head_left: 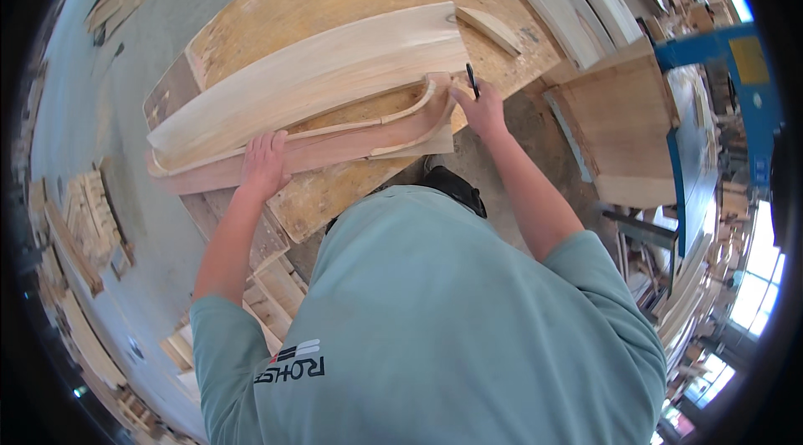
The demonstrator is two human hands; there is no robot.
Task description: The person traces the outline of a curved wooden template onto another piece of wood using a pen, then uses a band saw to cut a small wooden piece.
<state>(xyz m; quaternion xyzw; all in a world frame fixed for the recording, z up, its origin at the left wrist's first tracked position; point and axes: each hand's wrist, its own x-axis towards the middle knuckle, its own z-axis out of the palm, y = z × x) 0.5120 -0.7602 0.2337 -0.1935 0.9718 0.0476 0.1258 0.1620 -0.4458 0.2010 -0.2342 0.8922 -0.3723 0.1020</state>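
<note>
Curved wooden piece [339, 154] lies along near edge of pale board [326, 69]. Left hand [266, 164]: fingers over piece, can't tell if gripping. Right hand [483, 109]: fingers holding black pen [473, 79]. Light left pressure could let piece shift.

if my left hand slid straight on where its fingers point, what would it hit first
Most likely the wide pale board, just beyond the curved wooden piece under the left hand. Depth is unclear, so it might pass over the board's near edge.
</note>
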